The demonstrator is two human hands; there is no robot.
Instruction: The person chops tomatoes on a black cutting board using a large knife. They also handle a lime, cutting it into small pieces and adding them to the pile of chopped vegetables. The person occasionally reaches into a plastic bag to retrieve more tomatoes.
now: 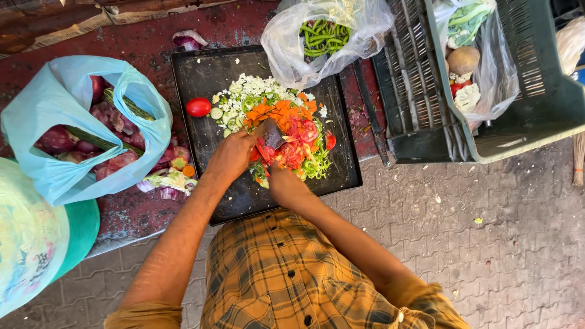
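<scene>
Black tray (201,79) laid on red bench (140,210), chopped vegetables (286,131) heaped at its middle, dark knife (272,133) gripped by right hand (285,184), left hand (231,155) closed beside the heap, whole tomato (198,106) nearby

Dark knife blade (272,133): broad, flat, tilted, set into near edge of chopped heap, between both hands.

Chopped vegetable heap (280,122): loose mound, mid-tray. White crumbled pieces at far left side, orange dice at centre, red slices at near right, green strips along right edge, pale cucumber rounds at left edge.

Whole tomato (198,107): red, round, uncut, just left of heap, apart from it.

Black tray (201,67): rectangular, shallow, flat on red surface, near edge overhanging slightly; scattered white crumbs on bare parts.

Left hand (230,157): closed on something at heap's near left. Right hand (285,183): closed at heap's near edge.
</scene>
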